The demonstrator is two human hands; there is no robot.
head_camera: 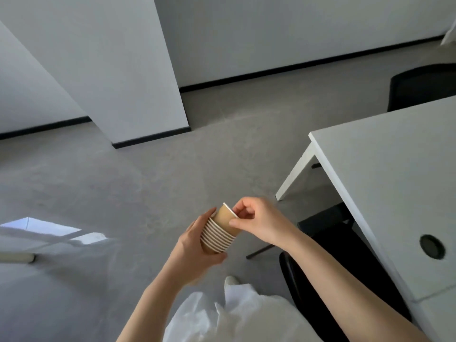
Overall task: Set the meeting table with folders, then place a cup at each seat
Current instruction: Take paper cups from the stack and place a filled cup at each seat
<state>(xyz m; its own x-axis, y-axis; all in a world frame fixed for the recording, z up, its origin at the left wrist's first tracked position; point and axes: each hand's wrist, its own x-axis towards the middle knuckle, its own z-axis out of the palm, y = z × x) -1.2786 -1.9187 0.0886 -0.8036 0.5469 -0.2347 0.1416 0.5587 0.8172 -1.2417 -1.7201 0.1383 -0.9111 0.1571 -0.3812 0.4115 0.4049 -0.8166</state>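
A stack of brown paper cups with white rims is held over the floor, left of the table. My left hand wraps around the lower part of the stack. My right hand pinches the rim of the top cup, which sits nested in the stack. The white meeting table stands to the right; the part in view carries no folder or cup. No folders are in view.
A black cable hole sits in the tabletop near the right edge. One black chair stands behind the table, another is tucked under it. A white pillar rises ahead left. Grey floor lies in front.
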